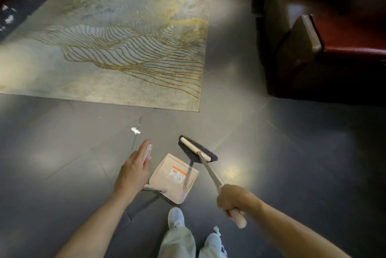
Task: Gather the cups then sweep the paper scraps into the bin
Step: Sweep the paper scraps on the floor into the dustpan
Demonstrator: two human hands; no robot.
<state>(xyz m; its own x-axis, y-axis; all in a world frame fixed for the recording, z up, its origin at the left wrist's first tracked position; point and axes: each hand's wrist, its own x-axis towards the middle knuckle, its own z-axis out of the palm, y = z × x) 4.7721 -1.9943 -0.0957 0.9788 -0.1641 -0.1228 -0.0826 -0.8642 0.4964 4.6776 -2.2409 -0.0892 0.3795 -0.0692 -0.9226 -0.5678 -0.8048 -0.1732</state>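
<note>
While right hand (234, 198) grips broom (197, 150), paper scrap (135, 130) lies just beyond left hand (133, 171) gripping dustpan (160, 177)

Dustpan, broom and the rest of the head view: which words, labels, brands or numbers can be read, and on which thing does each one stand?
Sticker on the dustpan: an orange band and some printed marks, all too blurred to read.
Broom: no text visible.
Rug: only a line pattern, no text.

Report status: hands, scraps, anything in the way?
Left hand holds dustpan handle; right hand grips broom. One paper scrap on floor ahead, unswept. Nothing blocking it.
</note>
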